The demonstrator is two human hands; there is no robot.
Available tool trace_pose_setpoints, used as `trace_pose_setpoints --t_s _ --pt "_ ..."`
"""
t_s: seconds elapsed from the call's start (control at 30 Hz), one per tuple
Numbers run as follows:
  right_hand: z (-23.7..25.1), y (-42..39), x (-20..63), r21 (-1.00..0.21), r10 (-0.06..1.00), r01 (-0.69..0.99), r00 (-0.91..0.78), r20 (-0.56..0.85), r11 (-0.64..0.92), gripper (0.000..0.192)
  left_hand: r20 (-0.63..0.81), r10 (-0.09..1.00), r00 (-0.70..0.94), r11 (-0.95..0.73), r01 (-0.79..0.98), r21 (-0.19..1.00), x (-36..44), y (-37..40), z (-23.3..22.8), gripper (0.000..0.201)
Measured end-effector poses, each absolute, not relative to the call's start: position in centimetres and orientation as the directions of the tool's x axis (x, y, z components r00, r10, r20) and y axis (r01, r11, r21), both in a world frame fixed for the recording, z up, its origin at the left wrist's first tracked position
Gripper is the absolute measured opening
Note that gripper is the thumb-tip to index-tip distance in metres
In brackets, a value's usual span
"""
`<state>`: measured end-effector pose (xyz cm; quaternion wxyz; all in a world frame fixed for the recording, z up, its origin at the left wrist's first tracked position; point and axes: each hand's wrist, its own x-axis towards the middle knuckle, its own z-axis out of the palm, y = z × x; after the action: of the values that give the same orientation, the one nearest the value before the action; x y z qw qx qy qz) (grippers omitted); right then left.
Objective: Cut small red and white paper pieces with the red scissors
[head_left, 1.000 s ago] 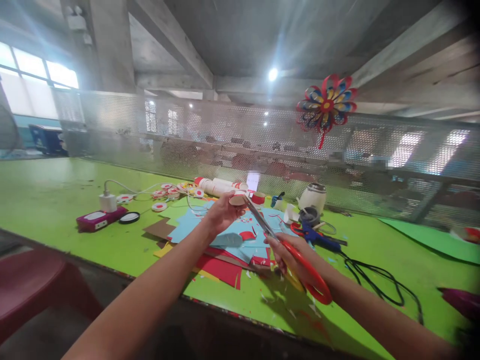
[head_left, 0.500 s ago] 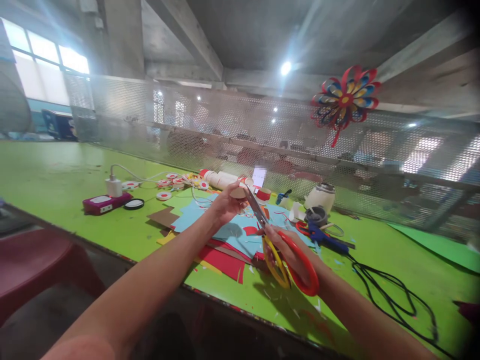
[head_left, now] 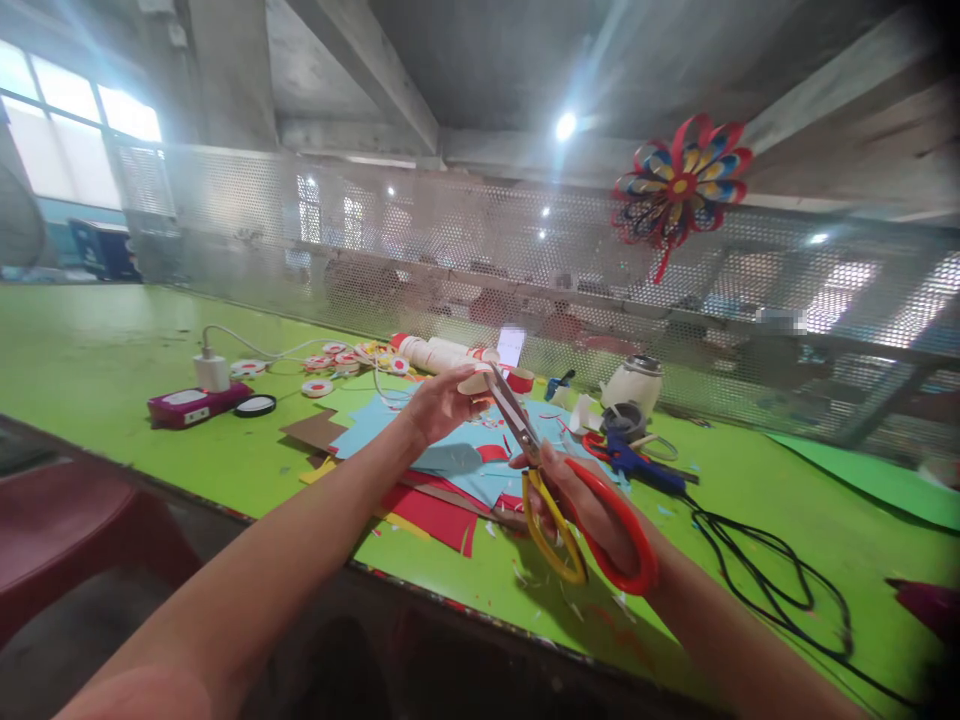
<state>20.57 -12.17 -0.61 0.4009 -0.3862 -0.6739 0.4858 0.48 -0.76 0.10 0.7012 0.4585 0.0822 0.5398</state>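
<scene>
In the head view, the right hand (head_left: 592, 500) is closed through the loops of a pair of scissors (head_left: 559, 490), one loop red and one yellow, with the handles spread apart and the blades running up and to the left from the grip. The blade tips reach a small pale paper piece (head_left: 476, 383) pinched between the thumb and fingers of the left hand (head_left: 442, 405), so the paper sits just beyond the far end of the scissors, above and left of the right hand's grip; whether the blades bite into it cannot be told. Both hands are raised over a heap of coloured paper sheets (head_left: 450, 470), blue on top with red, yellow and brown beneath, which lies directly below the left hand's grip on the green table (head_left: 112, 380). To the right of the right hand lies a blue glue gun (head_left: 637, 465) with a black cable (head_left: 757, 575) trailing away from it. Well to the left of the left hand sits a pink power strip (head_left: 199, 405) with a white plug. Above and right of both hands a paper flower (head_left: 679, 190) hangs on the mesh fence (head_left: 375, 250).
</scene>
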Motion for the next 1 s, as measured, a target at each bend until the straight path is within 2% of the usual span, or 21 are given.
trace_pose_setpoints --t_s 0.13,0.27,0.37,0.63,1.0 --pt "-0.1 -12.3 20.6 -0.884 0.900 0.303 -0.366 0.237 0.356 0.048 0.451 0.799 0.398 -0.105 -0.646 0.756 0.4 -0.9 0.2 0.034" --pt "0.2 -12.2 20.8 -0.645 0.861 0.570 -0.324 0.393 0.509 0.044 0.491 0.782 0.385 -0.168 -0.627 0.760 0.2 -0.9 0.4 0.034" --pt "0.2 -12.2 21.0 -0.553 0.845 0.647 -0.321 0.428 0.525 0.043 0.480 0.796 0.369 -0.175 -0.619 0.766 -0.1 -0.7 0.4 0.029" --pt "0.0 -12.3 20.6 -0.496 0.858 0.718 -0.292 0.423 0.489 0.046 0.483 0.800 0.356 -0.177 -0.630 0.756 -0.3 -0.7 0.4 0.031" --pt "-0.1 -12.5 20.3 -0.513 0.875 0.725 -0.269 0.403 0.459 0.050 0.501 0.792 0.350 -0.209 -0.616 0.760 -0.6 -0.5 0.4 0.040"
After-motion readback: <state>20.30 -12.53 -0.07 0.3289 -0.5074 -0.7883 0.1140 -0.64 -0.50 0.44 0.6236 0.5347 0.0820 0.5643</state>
